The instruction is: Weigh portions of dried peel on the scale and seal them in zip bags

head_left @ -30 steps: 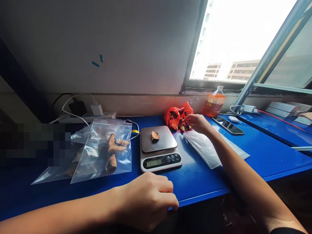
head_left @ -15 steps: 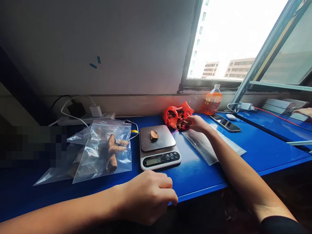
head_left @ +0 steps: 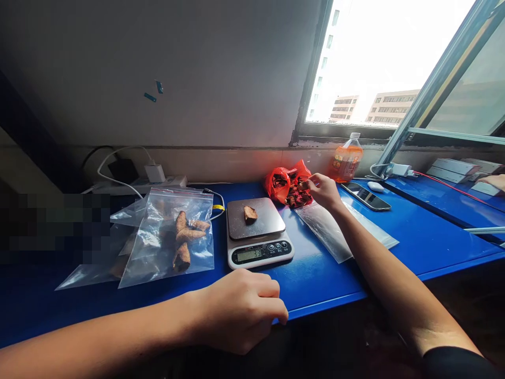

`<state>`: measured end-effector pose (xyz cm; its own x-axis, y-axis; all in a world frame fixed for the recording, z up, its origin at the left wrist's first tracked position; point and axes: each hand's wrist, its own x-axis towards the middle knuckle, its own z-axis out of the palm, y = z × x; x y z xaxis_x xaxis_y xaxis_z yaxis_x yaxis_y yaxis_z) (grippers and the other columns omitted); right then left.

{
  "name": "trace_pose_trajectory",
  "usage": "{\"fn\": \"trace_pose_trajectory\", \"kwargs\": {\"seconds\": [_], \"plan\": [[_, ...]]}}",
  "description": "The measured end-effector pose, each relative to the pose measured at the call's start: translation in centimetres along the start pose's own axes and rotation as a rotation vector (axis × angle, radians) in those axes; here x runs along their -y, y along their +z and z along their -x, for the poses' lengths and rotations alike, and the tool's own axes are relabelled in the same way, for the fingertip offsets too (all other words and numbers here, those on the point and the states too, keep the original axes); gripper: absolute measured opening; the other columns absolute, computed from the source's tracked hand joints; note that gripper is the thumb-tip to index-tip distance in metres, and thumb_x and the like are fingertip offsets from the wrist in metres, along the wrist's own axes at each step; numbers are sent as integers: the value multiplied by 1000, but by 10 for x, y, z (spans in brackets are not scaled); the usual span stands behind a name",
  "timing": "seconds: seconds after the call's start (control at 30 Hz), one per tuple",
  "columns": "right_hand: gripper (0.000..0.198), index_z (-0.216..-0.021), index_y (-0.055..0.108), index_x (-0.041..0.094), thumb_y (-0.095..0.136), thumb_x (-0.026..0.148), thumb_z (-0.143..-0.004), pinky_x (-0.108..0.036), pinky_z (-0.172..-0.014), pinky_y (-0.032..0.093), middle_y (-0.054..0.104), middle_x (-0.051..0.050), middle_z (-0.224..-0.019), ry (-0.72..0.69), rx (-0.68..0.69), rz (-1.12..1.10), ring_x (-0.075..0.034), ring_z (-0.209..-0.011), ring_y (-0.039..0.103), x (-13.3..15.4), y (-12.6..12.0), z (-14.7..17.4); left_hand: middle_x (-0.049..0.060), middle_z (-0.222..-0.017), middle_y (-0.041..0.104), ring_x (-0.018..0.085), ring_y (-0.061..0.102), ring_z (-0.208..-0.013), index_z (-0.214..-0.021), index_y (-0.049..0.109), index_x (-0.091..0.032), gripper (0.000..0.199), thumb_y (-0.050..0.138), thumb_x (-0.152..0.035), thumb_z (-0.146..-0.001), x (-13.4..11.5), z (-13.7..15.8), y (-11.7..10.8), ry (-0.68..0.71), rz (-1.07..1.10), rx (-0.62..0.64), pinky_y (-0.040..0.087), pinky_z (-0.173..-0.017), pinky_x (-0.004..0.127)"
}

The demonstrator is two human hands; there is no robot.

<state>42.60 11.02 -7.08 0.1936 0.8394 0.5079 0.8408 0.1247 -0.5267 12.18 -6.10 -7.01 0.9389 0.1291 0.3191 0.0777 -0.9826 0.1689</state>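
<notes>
On the blue table a digital kitchen scale (head_left: 256, 253) carries one brown dried root chunk (head_left: 250, 215) on its metal plate; its display is lit. Behind it to the right, a red plastic bag (head_left: 277, 179) lies open, full of dark brown dried pieces (head_left: 299, 195). My right hand (head_left: 324, 190) is at the bag's right side, fingertips pinched together; what they hold, if anything, I cannot make out. At the table's front edge, before the scale, my left hand (head_left: 240, 310) rests with curled fingers and nothing visible in it.
Clear zip bags (head_left: 158, 268) with brown root pieces lie left of the scale. A flat clear bag (head_left: 329, 237) lies under my right forearm. Behind are a phone (head_left: 366, 196), an orange drink bottle (head_left: 347, 160) and a power strip (head_left: 173, 182). Another person's hand (head_left: 495, 181) shows at far right.
My right hand has drawn slightly back from the brown pieces towards the bag's right edge, its fingers now more visible. My left hand stays curled in place. The view has shifted a little.
</notes>
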Motion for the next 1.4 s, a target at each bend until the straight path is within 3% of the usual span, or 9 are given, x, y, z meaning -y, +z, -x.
{"fn": "trace_pose_trajectory", "kwargs": {"seconds": [0.2,0.3,0.4,0.57,0.9,1.03,1.17,1.27,1.4], "plan": [[18,-94,60,18,45,26,-91,-27,-57,51,74,-8,-86,40,39,-305,-16,-64,68,24,7,7,1,-72,60,14,52,-63,-87,63,-18,22,54,-3,-73,-1,-2,-1,12,32,-13,39,-53,27],[12,-90,58,19,48,26,-90,-28,-61,53,73,-6,-84,-80,29,-483,-16,-65,69,47,-1,16,1,-73,60,14,52,-63,-87,64,-17,24,53,-2,-71,-1,-2,-1,13,47,-19,39,-52,27],[8,-82,57,20,52,21,-88,-28,-68,52,72,-4,-82,-330,36,-376,-16,-73,68,71,-11,30,1,-73,61,14,52,-63,-87,65,-17,25,52,-2,-71,-1,-2,-1,9,52,-27,38,-52,27],[14,-81,60,19,49,13,-88,-25,-70,48,70,-4,-85,-648,278,-250,-15,-78,64,93,-6,49,1,-73,60,13,51,-62,-86,64,-17,24,53,-2,-72,0,-1,1,2,58,-20,39,-53,26],[10,-78,66,19,61,13,-83,-29,-77,48,68,-5,-87,-806,510,-206,-17,-81,61,90,-3,48,0,-76,59,13,50,-59,-90,59,-20,23,55,-6,-73,1,0,2,-25,38,26,39,-50,26],[9,-81,67,19,59,20,-86,-29,-74,47,69,-4,-84,-743,306,-240,-17,-79,60,80,-17,37,0,-78,58,13,51,-60,-92,57,-21,27,57,-6,-70,1,2,2,-33,34,51,38,-50,26],[16,-80,67,18,56,28,-87,-29,-72,47,72,-6,-82,-437,47,-179,-18,-75,64,46,-27,17,1,-80,59,13,53,-61,-93,57,-21,28,56,-6,-70,2,3,3,-41,41,51,38,-50,25],[15,-80,69,18,55,23,-84,-27,-68,47,73,-6,-81,-291,121,-11,-17,-72,65,23,-20,9,1,-79,60,13,52,-60,-93,57,-22,29,56,-5,-70,1,3,3,-36,35,25,38,-50,25],[13,-76,69,18,56,15,-80,-24,-61,43,71,-4,-75,-288,232,78,-15,-66,61,12,3,9,0,-80,60,13,52,-60,-92,56,-22,26,57,-6,-72,-1,2,0,-55,3,67,37,-50,26]]}}
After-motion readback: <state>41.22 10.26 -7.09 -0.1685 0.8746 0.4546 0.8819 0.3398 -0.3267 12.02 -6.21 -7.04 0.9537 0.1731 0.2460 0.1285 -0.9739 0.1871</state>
